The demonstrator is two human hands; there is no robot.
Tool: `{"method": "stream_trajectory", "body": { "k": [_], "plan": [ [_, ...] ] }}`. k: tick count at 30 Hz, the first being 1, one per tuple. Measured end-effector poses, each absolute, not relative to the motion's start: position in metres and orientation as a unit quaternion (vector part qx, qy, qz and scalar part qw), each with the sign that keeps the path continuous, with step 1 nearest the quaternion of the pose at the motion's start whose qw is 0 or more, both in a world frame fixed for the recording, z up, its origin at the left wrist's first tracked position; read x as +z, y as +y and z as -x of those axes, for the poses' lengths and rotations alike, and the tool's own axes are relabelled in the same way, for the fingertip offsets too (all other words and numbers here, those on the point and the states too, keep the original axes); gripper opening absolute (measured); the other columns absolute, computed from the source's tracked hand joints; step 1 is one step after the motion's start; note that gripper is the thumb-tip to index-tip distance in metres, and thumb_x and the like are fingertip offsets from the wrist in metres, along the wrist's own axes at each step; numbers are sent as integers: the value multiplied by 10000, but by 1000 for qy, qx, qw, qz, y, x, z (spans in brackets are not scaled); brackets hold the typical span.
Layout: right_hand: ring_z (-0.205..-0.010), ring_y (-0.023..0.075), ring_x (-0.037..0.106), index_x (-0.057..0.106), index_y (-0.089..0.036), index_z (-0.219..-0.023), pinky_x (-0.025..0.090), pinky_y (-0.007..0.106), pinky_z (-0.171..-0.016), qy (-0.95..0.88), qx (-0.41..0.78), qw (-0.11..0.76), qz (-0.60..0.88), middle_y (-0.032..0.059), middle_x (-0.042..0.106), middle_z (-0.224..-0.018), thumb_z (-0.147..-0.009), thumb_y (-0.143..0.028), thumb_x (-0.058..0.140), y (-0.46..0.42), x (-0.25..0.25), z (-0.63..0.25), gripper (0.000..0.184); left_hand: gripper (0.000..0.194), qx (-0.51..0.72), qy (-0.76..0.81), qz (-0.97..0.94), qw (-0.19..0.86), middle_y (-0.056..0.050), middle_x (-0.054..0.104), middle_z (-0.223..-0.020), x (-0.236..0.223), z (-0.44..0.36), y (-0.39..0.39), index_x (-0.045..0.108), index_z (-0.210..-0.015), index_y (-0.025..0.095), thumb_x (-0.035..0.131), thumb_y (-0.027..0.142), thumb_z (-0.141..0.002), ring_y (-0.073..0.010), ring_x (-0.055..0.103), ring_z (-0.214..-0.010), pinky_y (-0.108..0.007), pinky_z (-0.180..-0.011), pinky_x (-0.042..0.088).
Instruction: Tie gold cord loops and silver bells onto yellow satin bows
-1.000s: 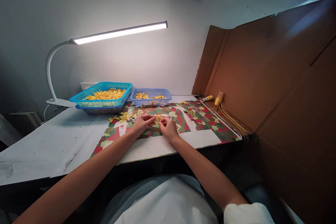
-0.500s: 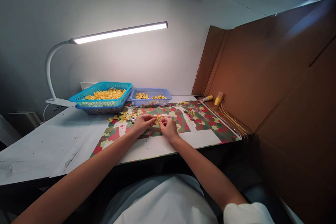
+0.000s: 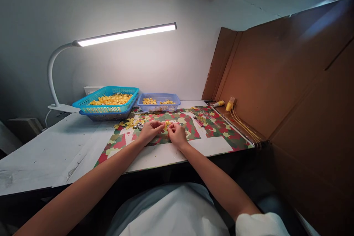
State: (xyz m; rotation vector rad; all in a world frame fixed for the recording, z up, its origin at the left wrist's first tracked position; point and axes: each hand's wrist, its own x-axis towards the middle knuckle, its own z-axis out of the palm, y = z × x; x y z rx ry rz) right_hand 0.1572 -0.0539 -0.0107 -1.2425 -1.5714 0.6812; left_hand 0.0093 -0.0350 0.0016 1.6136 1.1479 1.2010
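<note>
white table (image 3: pixel 41 149) against a pale wall (image 3: pixel 155 66), with a lit lamp (image 3: pixel 125 35) on a curved neck reaching over its back part. a patterned sheet (image 3: pixel 221 135) in green, red and cream lies over the right part of the table, with bare white patches showing within it.

both hands meet above the sheet. the left hand (image 3: pixel 151 131) has its thumb and fingers drawn narrow at one side of a small yellow flower (image 3: pixel 167 125), and the right hand (image 3: pixel 177 134) pinches at the other side, so the flower sits between the two sets of fingertips. its finer parts are too small to make out.

just beside the left hand are shiny silver bits (image 3: pixel 139 126), and next to them some loose yellow petals (image 3: pixel 129 123). behind, a turquoise basket (image 3: pixel 105 109) full of yellow pieces rests on a darker blue basket (image 3: pixel 109 116). to its right stands a small lavender basket (image 3: pixel 158 108) with two heaps of yellow pieces.

on the right half of the sheet lie pink-handled snips (image 3: pixel 198 121). past them, near a tall sheet of cardboard (image 3: pixel 290 70), are a yellow and white spool (image 3: pixel 218 103), a yellow tub (image 3: pixel 229 104) with a clear top, and a bundle of long tan strands (image 3: pixel 246 127).
</note>
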Motion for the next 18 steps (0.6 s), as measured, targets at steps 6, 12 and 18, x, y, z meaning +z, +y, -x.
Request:
{"method": "stream_trajectory", "body": {
  "k": [6, 12, 18],
  "plan": [
    [-513, 140, 576, 517, -201, -687, 425, 238, -557, -660, 258, 487, 510, -28, 586, -532, -801, -193, 522, -54, -11, -158, 114, 429, 478, 454, -638, 398, -46, 721, -683, 3, -10, -36, 680, -692, 172, 723, 584, -582, -199, 675, -641, -278, -588, 511],
    [-524, 142, 582, 541, -197, -692, 428, 239, -566, -672, 238, 484, 508, -22, 599, -550, -795, -183, 542, -54, -13, -159, 104, 390, 479, 461, -633, 397, -33, 701, -633, 5, -11, -36, 688, -663, 179, 720, 561, -589, -197, 663, -631, -278, -585, 500],
    [-526, 139, 575, 536, -199, -703, 412, 236, -558, -671, 242, 485, 507, -27, 586, -548, -798, -197, 530, -53, -14, -158, 96, 377, 492, 457, -601, 433, -26, 695, -618, 4, -12, -36, 682, -635, 181, 756, 540, -549, -194, 661, -622, -278, -583, 500]
  ]
}}
